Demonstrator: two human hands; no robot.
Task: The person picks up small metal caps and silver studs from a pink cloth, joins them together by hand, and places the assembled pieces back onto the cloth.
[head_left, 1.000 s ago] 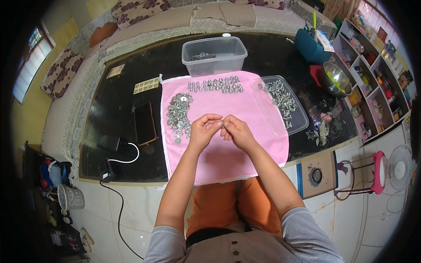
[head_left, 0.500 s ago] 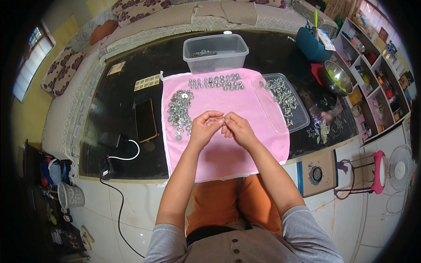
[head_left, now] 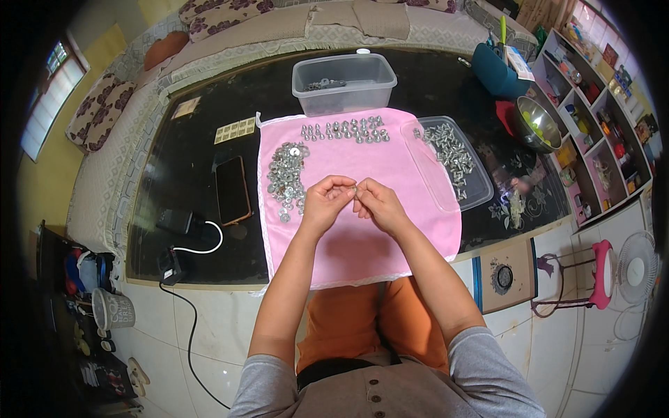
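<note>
My left hand (head_left: pixel 327 200) and my right hand (head_left: pixel 378 203) meet over the middle of a pink cloth (head_left: pixel 369 161). Their fingertips pinch a small metal piece (head_left: pixel 356 190) between them; the fingers hide most of it, so its exact kind does not show. Left of my hands lies a heap of metal washers (head_left: pixel 284 174). Beyond them, small screws (head_left: pixel 345 131) stand upright in rows near the cloth's far edge. On the right, a pile of loose screws (head_left: pixel 453 155) lies in a shallow clear plastic tray (head_left: pixel 482 189), partly covered by the cloth.
A clear plastic tub (head_left: pixel 345 104) with dark metal parts stands behind the cloth. A phone (head_left: pixel 233 189) and a black charger with a white cable (head_left: pixel 178 221) lie on the dark tabletop at left. A steel bowl (head_left: pixel 536 124) and a teal holder (head_left: pixel 499 71) are at right.
My fingertips have shifted very slightly around the small metal piece. The washers, the screws and the cloth lie as before.
</note>
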